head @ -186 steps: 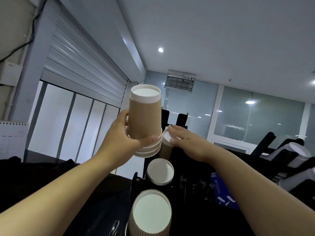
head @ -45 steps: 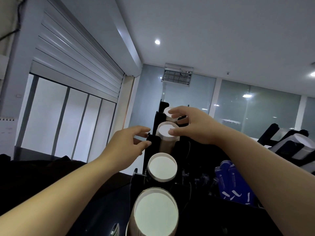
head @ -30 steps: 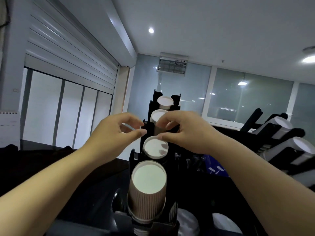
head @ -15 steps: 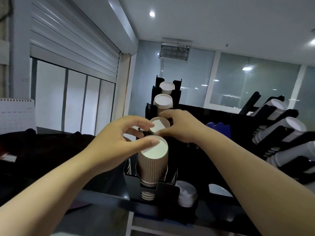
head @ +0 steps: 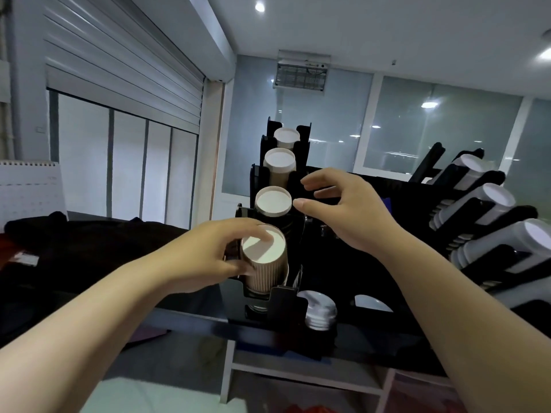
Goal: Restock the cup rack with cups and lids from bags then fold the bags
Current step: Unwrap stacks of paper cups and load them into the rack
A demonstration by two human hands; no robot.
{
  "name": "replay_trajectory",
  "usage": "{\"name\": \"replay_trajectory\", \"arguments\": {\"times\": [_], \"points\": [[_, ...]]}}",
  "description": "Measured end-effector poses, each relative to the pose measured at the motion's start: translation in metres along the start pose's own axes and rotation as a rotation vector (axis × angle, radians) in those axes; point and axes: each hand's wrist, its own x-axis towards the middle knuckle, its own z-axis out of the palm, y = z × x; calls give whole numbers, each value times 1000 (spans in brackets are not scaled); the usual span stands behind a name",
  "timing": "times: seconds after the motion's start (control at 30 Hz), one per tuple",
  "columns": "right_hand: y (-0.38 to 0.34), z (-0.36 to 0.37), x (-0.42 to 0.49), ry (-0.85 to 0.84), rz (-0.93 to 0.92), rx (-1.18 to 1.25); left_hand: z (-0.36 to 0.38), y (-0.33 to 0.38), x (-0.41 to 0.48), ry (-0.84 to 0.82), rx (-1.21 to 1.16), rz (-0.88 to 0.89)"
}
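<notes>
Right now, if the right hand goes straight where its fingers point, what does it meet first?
Probably the smooth cup, close to the thumb tip of the right hand, though depth is unclear. The ribbed cup in the left hand sits lower.

The cup rack (head: pixel 286 298) in front of me is black, on a glossy black counter (head: pixel 202 315). My nearest ribbed cup (head: pixel 267 274) is brown with fine vertical ridges and a white base. The cups (head: pixel 273 201) behind it show white bases, and the lids (head: pixel 320 307) are white.

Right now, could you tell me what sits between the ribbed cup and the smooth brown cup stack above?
One white-based cup stack sits above the ribbed cup, seen in the head view.
</notes>
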Motion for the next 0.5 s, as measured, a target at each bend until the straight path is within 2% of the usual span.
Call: {"name": "replay_trajectory", "arguments": {"times": [0.23, 0.5], "points": [[6, -1, -18, 30, 43, 66, 7, 0, -11, 120, 97, 19], [8, 6, -28, 17, 57, 131, 12, -3, -16, 152, 86, -16]]}}
